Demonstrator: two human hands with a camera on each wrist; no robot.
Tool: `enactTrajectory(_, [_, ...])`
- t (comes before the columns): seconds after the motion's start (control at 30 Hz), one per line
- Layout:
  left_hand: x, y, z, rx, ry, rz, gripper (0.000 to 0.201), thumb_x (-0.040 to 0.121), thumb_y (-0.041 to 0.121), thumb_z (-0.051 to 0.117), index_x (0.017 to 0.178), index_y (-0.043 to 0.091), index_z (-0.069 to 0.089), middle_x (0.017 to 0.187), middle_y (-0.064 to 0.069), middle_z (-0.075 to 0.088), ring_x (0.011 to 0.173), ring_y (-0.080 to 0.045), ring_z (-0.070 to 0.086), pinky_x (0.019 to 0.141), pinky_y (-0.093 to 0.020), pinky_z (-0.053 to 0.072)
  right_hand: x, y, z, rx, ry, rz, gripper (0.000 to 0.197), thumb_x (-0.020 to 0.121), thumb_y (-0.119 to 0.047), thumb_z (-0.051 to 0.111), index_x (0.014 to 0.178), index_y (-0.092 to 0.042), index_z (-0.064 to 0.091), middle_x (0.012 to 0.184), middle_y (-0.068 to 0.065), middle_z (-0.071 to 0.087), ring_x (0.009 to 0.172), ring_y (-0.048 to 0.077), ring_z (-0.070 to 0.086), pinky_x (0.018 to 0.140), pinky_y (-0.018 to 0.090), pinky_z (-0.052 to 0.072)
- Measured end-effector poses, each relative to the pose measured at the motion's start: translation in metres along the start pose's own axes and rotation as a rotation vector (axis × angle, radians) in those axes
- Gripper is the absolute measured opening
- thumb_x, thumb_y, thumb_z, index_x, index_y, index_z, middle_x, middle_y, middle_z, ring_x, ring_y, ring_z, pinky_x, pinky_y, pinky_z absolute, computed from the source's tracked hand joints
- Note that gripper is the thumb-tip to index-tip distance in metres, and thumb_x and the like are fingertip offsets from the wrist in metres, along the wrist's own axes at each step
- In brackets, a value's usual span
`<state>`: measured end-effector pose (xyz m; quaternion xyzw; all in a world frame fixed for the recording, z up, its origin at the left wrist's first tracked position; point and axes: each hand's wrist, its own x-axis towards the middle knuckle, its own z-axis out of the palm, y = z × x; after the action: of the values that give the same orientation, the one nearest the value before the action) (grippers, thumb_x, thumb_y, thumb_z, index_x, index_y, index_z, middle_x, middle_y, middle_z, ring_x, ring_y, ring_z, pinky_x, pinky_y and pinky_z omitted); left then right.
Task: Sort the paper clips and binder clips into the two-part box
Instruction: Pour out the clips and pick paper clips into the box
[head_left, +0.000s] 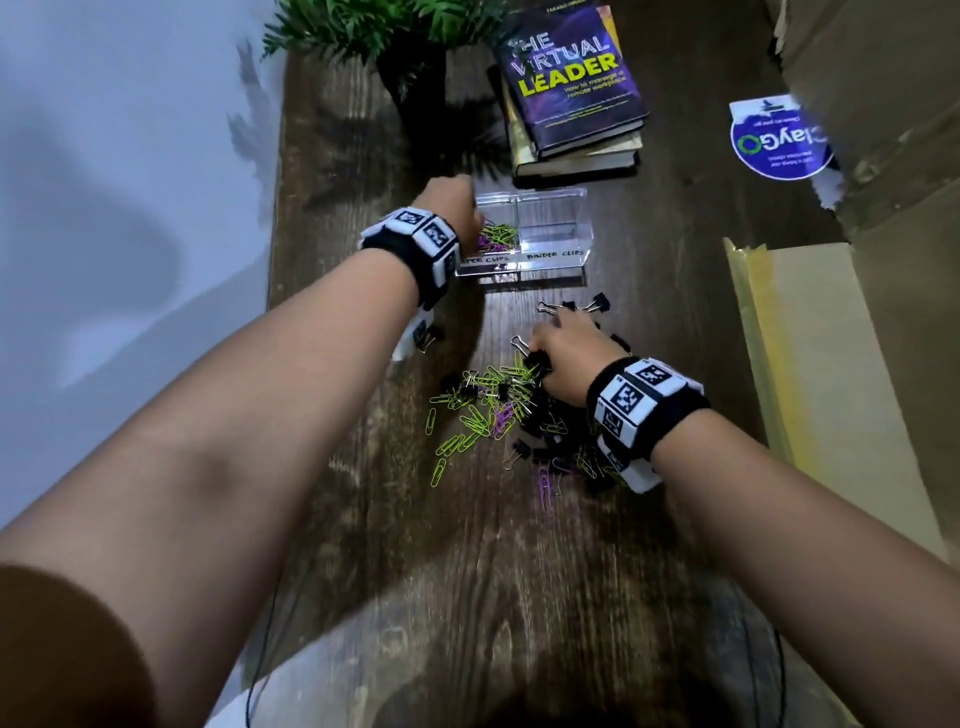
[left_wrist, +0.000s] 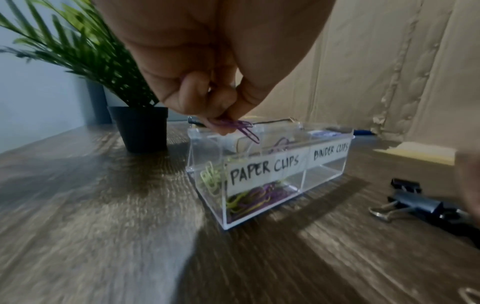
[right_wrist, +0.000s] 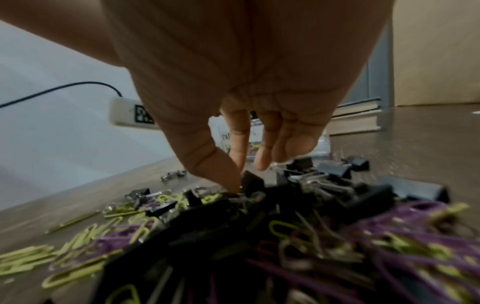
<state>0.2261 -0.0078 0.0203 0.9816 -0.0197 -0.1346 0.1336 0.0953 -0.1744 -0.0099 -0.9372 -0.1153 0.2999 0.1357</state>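
Note:
The clear two-part box stands on the wooden table, labelled PAPER CLIPS on its left half and BINDER CLIPS on its right. Green and purple paper clips lie in the left half; the right half shows nothing inside. My left hand hovers over the left half and pinches purple paper clips that hang from its fingertips. Nearer me lies a mixed pile of paper clips and black binder clips. My right hand reaches down into it, thumb and forefinger pinching a black binder clip.
A potted plant stands behind the box on the left, and a stack of books sits directly behind it. Cardboard and a yellowish sheet border the table's right side. A wall runs along the left. Loose binder clips lie by the box.

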Motion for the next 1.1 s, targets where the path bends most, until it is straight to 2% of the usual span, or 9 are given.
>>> enactTrajectory(0.1, [0.008, 0.005, 0.014, 0.050, -0.056, 0.001, 0.025, 0.092, 0.014, 0.049, 0.109, -0.001, 0.058, 0.112, -0.023, 0.062, 0.101, -0.040, 0.060, 0.079, -0.038, 0.048, -0.004, -0.018, 0.000, -0.022, 0.133, -0.104, 0.036, 0.081, -0.016, 0.062, 0.116, -0.014, 0.055, 0.123, 0.008, 0.044, 0.119, 0.025, 0.037, 0.098, 0.039, 0.040])
enactTrajectory(0.2, [0.010, 0.005, 0.023, 0.030, -0.058, 0.000, 0.026, 0.091, 0.011, 0.053, 0.113, -0.001, 0.057, 0.114, -0.022, 0.061, 0.102, -0.039, 0.060, 0.080, -0.039, 0.048, -0.003, -0.038, 0.010, 0.049, 0.095, -0.134, 0.028, 0.086, -0.024, 0.061, 0.112, -0.015, 0.060, 0.121, 0.006, 0.050, 0.121, 0.024, 0.039, 0.105, 0.038, 0.036])
enactTrajectory(0.43, [-0.029, -0.009, 0.010, -0.137, 0.127, 0.067, 0.034, 0.085, 0.022, 0.057, 0.118, 0.013, 0.059, 0.120, -0.009, 0.062, 0.114, -0.030, 0.053, 0.097, -0.035, 0.043, 0.008, -0.049, 0.032, 0.006, 0.107, -0.120, 0.036, 0.089, -0.027, 0.060, 0.120, -0.010, 0.057, 0.126, 0.008, 0.052, 0.126, 0.024, 0.038, 0.112, 0.036, 0.027])
enactTrajectory(0.53, [-0.077, -0.027, 0.025, -0.248, 0.164, -0.031, 0.021, 0.082, 0.017, 0.060, 0.102, 0.010, 0.064, 0.103, -0.010, 0.066, 0.100, -0.027, 0.060, 0.089, -0.034, 0.047, 0.007, -0.050, 0.034, 0.008, 0.098, -0.115, 0.042, 0.087, -0.029, 0.061, 0.122, -0.006, 0.054, 0.126, 0.009, 0.053, 0.125, 0.025, 0.039, 0.112, 0.036, 0.028])
enactTrajectory(0.63, [-0.134, -0.048, 0.059, -0.305, 0.050, -0.233, 0.016, 0.081, 0.018, 0.066, 0.095, 0.013, 0.065, 0.098, -0.007, 0.068, 0.092, -0.022, 0.063, 0.081, -0.027, 0.048, 0.007, -0.047, 0.034, 0.060, 0.051, -0.083, 0.029, 0.086, -0.029, 0.063, 0.108, -0.009, 0.059, 0.124, 0.010, 0.054, 0.128, 0.026, 0.039, 0.114, 0.037, 0.025])
enactTrajectory(0.73, [-0.174, -0.057, 0.094, -0.311, -0.047, -0.299, 0.032, 0.075, 0.025, 0.075, 0.104, 0.015, 0.063, 0.110, -0.007, 0.062, 0.102, -0.021, 0.061, 0.090, -0.030, 0.048, 0.005, -0.044, 0.031, 0.112, 0.037, -0.079, 0.013, 0.085, -0.024, 0.064, 0.090, -0.012, 0.061, 0.109, 0.010, 0.059, 0.115, 0.027, 0.048, 0.101, 0.036, 0.037])
enactTrajectory(0.87, [-0.187, -0.048, 0.113, -0.291, -0.013, -0.268, 0.049, 0.074, 0.029, 0.077, 0.117, 0.014, 0.060, 0.117, -0.006, 0.053, 0.110, -0.022, 0.054, 0.100, -0.037, 0.044, 0.001, -0.039, 0.024, 0.206, 0.021, -0.068, 0.010, 0.084, -0.019, 0.066, 0.078, -0.014, 0.060, 0.088, 0.006, 0.065, 0.085, 0.021, 0.058, 0.080, 0.030, 0.047])
enactTrajectory(1.0, [-0.183, -0.040, 0.113, -0.243, 0.030, -0.244, 0.037, 0.079, 0.031, 0.072, 0.111, 0.017, 0.060, 0.113, -0.002, 0.055, 0.109, -0.020, 0.050, 0.098, -0.034, 0.044, -0.004, -0.029, 0.015, 0.298, 0.072, -0.066, 0.009, 0.081, -0.016, 0.066, 0.075, -0.012, 0.060, 0.077, 0.000, 0.063, 0.075, 0.016, 0.058, 0.066, 0.023, 0.046])
enactTrajectory(1.1, [-0.183, -0.041, 0.111, -0.278, 0.037, -0.243, 0.029, 0.081, 0.023, 0.072, 0.106, 0.013, 0.061, 0.108, -0.003, 0.061, 0.103, -0.019, 0.056, 0.092, -0.030, 0.045, -0.012, -0.023, 0.009, 0.464, 0.113, -0.048, 0.024, 0.078, -0.011, 0.070, 0.063, -0.017, 0.053, 0.066, -0.006, 0.056, 0.062, 0.007, 0.052, 0.056, 0.016, 0.041])
